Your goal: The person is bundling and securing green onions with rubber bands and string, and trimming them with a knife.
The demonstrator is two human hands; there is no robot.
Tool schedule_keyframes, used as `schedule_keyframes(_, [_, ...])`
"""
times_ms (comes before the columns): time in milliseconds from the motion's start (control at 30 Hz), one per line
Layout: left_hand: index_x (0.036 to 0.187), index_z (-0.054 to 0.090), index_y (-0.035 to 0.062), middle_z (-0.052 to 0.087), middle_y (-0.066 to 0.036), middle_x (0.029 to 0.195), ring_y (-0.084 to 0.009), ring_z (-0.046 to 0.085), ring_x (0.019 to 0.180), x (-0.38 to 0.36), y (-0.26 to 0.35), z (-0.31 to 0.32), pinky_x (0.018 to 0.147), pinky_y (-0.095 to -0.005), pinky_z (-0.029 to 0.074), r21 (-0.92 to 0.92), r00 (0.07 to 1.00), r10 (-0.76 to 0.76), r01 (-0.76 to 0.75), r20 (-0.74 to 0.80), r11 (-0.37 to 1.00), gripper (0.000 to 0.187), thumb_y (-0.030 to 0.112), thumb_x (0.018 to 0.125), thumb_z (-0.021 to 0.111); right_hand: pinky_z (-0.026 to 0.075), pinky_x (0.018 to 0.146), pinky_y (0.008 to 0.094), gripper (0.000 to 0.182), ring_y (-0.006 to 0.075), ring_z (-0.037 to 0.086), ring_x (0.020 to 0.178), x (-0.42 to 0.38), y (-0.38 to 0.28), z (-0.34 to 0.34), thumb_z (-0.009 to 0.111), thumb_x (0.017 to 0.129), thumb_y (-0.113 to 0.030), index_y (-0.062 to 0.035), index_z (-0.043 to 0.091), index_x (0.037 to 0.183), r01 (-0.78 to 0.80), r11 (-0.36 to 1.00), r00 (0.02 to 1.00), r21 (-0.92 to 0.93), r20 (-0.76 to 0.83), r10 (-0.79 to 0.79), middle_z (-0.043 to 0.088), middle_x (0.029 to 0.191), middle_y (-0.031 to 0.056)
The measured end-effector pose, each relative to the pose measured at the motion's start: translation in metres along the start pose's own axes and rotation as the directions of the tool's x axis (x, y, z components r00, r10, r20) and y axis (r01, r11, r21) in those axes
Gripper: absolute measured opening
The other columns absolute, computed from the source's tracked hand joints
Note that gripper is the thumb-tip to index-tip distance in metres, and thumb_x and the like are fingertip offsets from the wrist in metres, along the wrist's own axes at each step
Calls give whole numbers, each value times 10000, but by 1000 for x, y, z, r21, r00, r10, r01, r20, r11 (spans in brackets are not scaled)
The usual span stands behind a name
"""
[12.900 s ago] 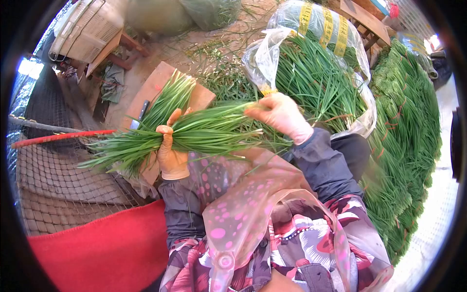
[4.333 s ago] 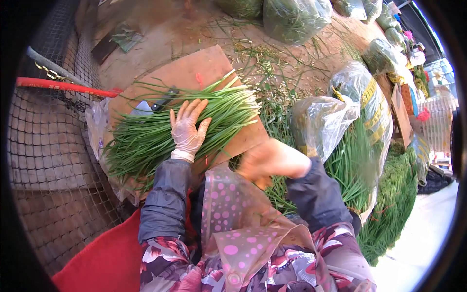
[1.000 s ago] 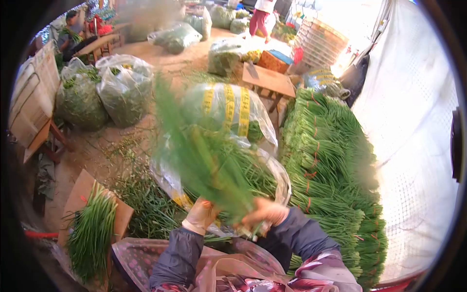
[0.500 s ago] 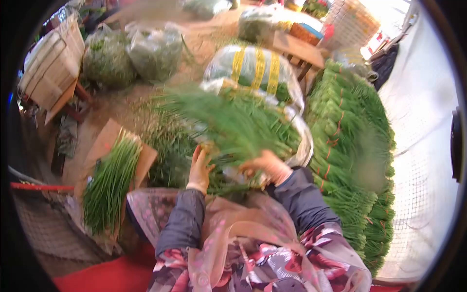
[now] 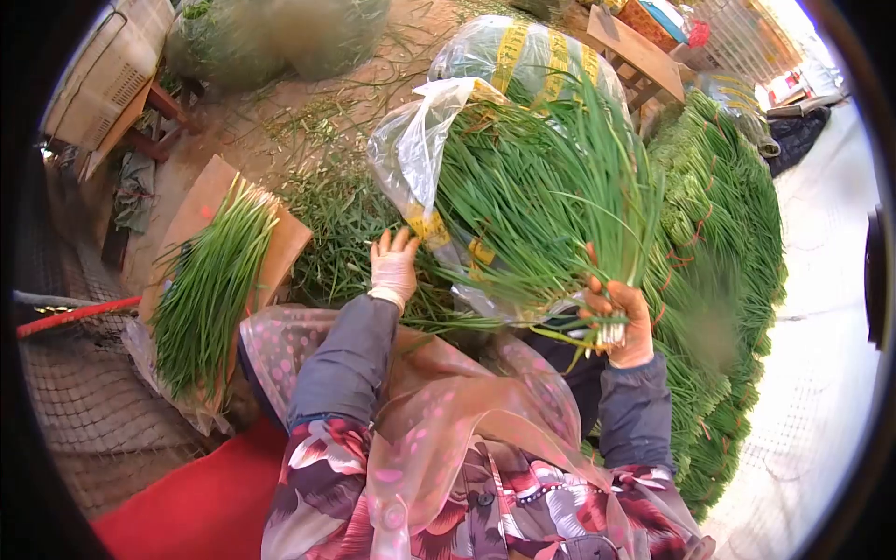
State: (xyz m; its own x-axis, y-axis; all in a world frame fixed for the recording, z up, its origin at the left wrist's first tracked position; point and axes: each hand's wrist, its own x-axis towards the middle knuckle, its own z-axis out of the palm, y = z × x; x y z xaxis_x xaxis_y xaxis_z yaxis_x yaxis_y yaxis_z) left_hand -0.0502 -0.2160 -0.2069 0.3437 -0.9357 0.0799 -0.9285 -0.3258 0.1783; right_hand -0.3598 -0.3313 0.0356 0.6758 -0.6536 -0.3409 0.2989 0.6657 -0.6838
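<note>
My right hand is wrapped around the white stem ends of a bunch of green chives, whose long leaves fan upward and away from me. A few stray leaves hang beneath that fist. Off to the left, my gloved left hand has its fingers apart and holds nothing. Its fingertips are close to the yellow-taped edge of an opened clear plastic bag. More chives fill this bag, partly behind the held bunch.
At left, chives lie on a cardboard sheet. Leaf scraps litter the ground. Tied chive bundles are stacked along the right. Behind stand a yellow-taped bag, a wooden bench and a crate.
My right hand has moved right with the chives, and their leaves have swung from pointing left to pointing upward. My left hand has shifted slightly forward. The camera view has shifted.
</note>
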Motion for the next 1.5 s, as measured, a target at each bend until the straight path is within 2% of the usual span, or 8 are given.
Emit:
schedule_keyframes(267, [912, 733, 142, 678, -54, 963, -279, 615, 952, 17, -38, -54, 931, -532, 459, -174, 975, 125, -93, 185, 980, 159, 159, 775, 656, 408, 543, 262, 870, 93, 510, 552, 0, -17, 35, 787, 697, -243, 7, 357, 1410, 127, 979, 990, -161, -42, -135, 627, 907, 28])
schedule_keyframes(367, [1101, 671, 63, 645, -85, 1127, -243, 622, 995, 3, -68, -129, 769, -399, 560, -760, 866, -205, 500, 457, 416, 272, 244, 911, 598, 449, 535, 274, 753, 100, 533, 542, 11, -17, 49, 764, 698, -216, 27, 440, 1333, 225, 958, 974, -178, 16, -226, 663, 935, 79])
schedule_keyframes(533, [1376, 447, 34, 550, -164, 1297, -275, 572, 1142, -20, 1, -178, 851, -399, 544, -817, 859, 134, 512, 494, -266, 513, 273, 943, 582, 492, 494, 246, 422, 131, 618, 609, 26, 19, 82, 685, 777, -90, 32, 535, 1152, 7, 923, 986, -386, -152, -71, 672, 907, 147])
schedule_keyframes(667, [1288, 513, 23, 563, -149, 1297, -264, 572, 1138, -15, 66, -137, 973, -423, 459, -751, 953, 194, 304, 235, -587, 538, 378, 903, 636, 522, 663, 324, 456, 218, 660, 757, 61, 93, 56, 661, 806, -176, 13, 530, 1200, -118, 595, 972, -795, 30, 233, 672, 877, 120])
schedule_keyframes(733, [1269, 529, 29, 613, -144, 1230, -261, 598, 1095, -7, 63, -125, 980, -411, 458, -600, 911, 158, 373, 380, -708, 611, 449, 850, 674, 525, 695, 397, 617, 334, 662, 797, 67, 105, 69, 674, 745, -186, 17, 456, 1286, 62, -23, 997, -998, 61, 54, 662, 894, 195])
schedule_keyframes(867, [1162, 561, 11, 655, -158, 1082, -304, 636, 966, 13, 55, -156, 892, -441, 517, -587, 950, -68, 131, 305, -799, 553, 372, 795, 761, 514, 759, 431, 843, 399, 632, 882, 77, 90, 103, 688, 707, -200, 4, 281, 1416, 226, -228, 974, -947, 227, 23, 641, 964, 245])
schedule_keyframes(1133, [1063, 609, -39, 660, -230, 999, -352, 663, 908, 12, -4, -265, 897, -491, 525, -795, 973, -219, -78, 70, -602, 354, 182, 808, 714, 493, 878, 346, 848, 315, 638, 1010, 78, 97, 131, 773, 681, -228, -29, 378, 1404, 483, 339, 868, -807, 493, -63, 643, 1082, 230])
schedule_keyframes(1500, [1233, 555, 46, 662, -87, 987, -287, 667, 883, -40, -98, -349, 946, -563, 487, -800, 820, -515, -475, -252, -365, 410, 194, 861, 643, 506, 754, 319, 275, 178, 661, 846, 69, 175, 63, 538, 958, -260, -52, 691, 1053, 294, 487, 936, -822, 352, 29, 695, 864, 146])
